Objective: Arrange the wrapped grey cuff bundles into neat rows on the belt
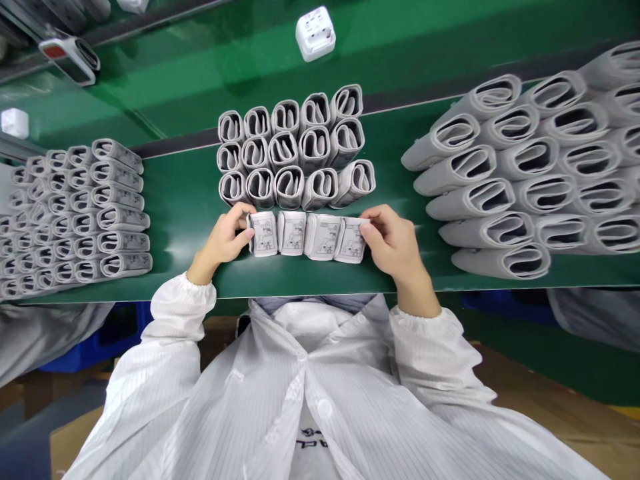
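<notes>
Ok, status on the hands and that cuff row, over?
Left hand and right hand pinch the ends of row of four rolled cuffs. Row lies on green belt. Stacked cuffs close behind.

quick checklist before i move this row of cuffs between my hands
1. Left hand pressed on the left end of the row of four cuffs: ok
2. Right hand pressed on its right end: ok
3. The four lie side by side, printed faces up, no gaps: ok
4. Row fully on the green table, back from its near edge: ok
5. Row apart from the centre stack behind it: cannot tell, they look very close
6. Centre stack full, three rows of five: ok
</notes>
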{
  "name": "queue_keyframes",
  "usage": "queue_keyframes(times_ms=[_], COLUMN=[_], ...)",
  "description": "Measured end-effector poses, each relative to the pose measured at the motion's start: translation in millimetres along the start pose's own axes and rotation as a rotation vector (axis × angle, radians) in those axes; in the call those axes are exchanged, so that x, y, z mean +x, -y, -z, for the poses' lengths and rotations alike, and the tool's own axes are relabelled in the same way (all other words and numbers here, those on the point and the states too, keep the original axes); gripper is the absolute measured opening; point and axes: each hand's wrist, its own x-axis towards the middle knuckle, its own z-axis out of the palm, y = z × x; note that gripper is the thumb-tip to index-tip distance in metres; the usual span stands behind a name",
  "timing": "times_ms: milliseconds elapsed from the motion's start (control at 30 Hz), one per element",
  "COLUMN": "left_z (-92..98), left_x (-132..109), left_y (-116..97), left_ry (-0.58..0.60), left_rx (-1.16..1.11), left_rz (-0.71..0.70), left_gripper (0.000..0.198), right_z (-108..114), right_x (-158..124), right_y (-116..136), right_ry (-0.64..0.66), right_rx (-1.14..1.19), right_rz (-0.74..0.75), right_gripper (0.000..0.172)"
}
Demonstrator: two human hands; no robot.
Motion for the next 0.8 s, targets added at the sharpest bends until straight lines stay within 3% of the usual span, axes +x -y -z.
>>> queue_keyframes(times_ms=[800], left_z=[5.2], left_x=[-0.1], left_y=[-3.0], left_ry=[0.007], left_rx=[0.118], left_rz=[0.072], left_gripper=[0.062], right_z=[-0.5], right_x=[0.4], right_y=[3.9], right_ry=[0.01], right_rx=[0.012], right_rz=[-0.059], right_gripper=[0.07])
